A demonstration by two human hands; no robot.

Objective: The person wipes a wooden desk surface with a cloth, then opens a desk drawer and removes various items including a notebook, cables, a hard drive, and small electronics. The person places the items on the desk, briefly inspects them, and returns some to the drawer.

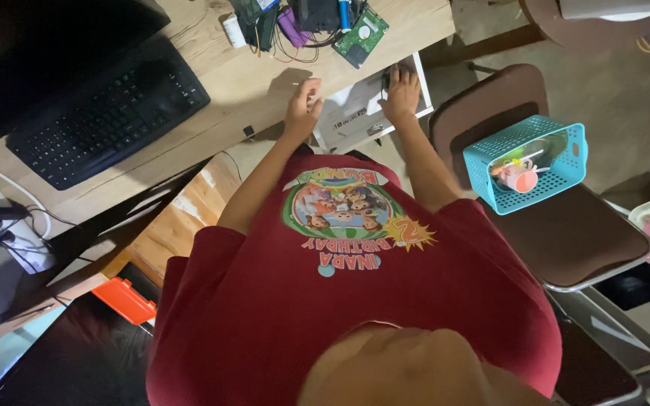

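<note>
White open drawer (pixel 355 113) at upper centre of frame, under edge of wooden desk (pixel 242 83); small pale label strip on its contents, print too small to tell; left hand (pixel 302 109) rests on drawer's left edge, fingers loosely curled, grasping nothing clear; right hand (pixel 402 92) flat inside drawer, fingers spread, released; both arms stretched forward; black keyboard (pixel 107 113) upper left; turquoise basket (pixel 524 162) on brown chair (pixel 566 233), right.
</note>
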